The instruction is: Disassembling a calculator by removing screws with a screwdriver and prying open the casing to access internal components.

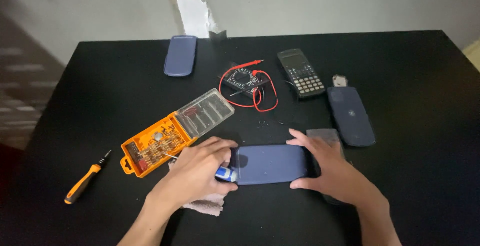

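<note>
A dark blue phone back cover [270,163] lies flat on the black table [410,76] in front of me. My right hand [327,168] rests on its right end, thumb and fingers around the edge. My left hand [197,173] is at its left end, closed around a small blue and white tube-like thing [226,174] whose tip touches the cover. Beneath my left wrist lies a pale cloth [205,205]. A dark flat piece [327,136] sits partly hidden under my right hand.
An orange bit-set case [155,148] with its clear lid [205,112] open lies to the left, an orange-handled screwdriver [85,178] beyond it. Farther back are a multimeter [242,81] with red leads, a calculator [301,72], and two more blue covers [180,55] [351,116].
</note>
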